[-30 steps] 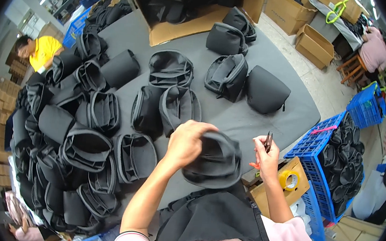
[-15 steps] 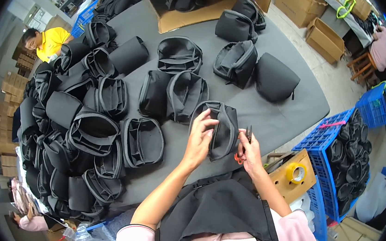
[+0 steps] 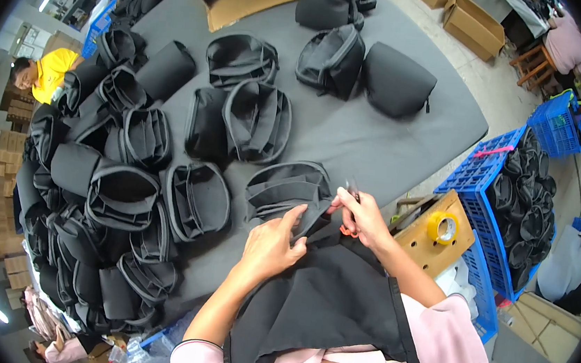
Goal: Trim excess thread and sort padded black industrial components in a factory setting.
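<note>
An unzipped black pouch (image 3: 288, 174) with inner dividers lies in front of me, its mouth facing up. At its near side my left hand (image 3: 272, 244) holds the near edge, with index finger and thumb on either side of it. My right hand (image 3: 362, 220) is closed around small dark snips (image 3: 352, 186) with an orange-red handle (image 3: 348, 232). Its fingertips are at the pouch's right edge; whether they pinch the fabric or a thread is too small to tell. Another open pouch (image 3: 198, 200) stands left of my left hand.
Many black pouches (image 3: 121, 197) are heaped on the left of the grey table (image 3: 377, 148). Several more stand toward the back, by a cardboard box (image 3: 251, 13). At right are a tape roll (image 3: 443, 228) on a wooden board and a full blue crate (image 3: 473, 174). A person in yellow (image 3: 56, 71) is far left.
The pouch has been turned and lowered, its mouth now facing up. My left hand has shifted down to its near edge. My right hand, still with the snips, has moved left to its right edge.
</note>
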Motion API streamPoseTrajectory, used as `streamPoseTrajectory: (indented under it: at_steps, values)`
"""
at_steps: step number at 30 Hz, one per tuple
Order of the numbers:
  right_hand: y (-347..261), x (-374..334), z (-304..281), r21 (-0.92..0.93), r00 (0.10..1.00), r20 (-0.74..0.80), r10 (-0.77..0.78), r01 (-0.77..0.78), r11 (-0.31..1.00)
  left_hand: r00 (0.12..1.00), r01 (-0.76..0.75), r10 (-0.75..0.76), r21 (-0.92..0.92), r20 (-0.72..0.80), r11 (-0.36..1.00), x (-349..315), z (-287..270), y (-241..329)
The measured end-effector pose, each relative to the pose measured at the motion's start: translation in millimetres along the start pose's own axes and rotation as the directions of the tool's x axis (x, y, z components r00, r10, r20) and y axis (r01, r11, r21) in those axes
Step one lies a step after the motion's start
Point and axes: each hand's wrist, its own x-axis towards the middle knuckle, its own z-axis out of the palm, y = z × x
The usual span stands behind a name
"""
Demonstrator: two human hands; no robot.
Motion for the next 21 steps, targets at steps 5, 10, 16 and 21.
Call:
streamPoseTrajectory:
  at_steps: [5,10,16,21]
  values:
    - [6.3,-0.2,22.6,0.109,0.991,0.052,0.120,-0.126,0.986,0.993,0.115,-0.111,-0.281,0.028,0.953,-28.8,12.3,-6.7]
    - [-8.4,-7.7,65.7,-0.033,0.990,0.129,-0.055,0.059,0.998,0.889,0.225,-0.457,-0.906,0.040,0.358,-29.9,29.3,-22.6]
    - [17.0,-15.8,51.5,-0.003,0.985,0.157,-0.078,0.079,0.997,0.771,0.082,-0.325,-0.421,-0.548,0.903,-3.1,58.2,-19.1]
    - [5.0,-19.8,45.1,-0.164,0.984,0.161,-0.073,0.099,0.981,0.798,0.118,-0.389,-0.513,-0.460,0.850,-1.1,55.8,-15.1]
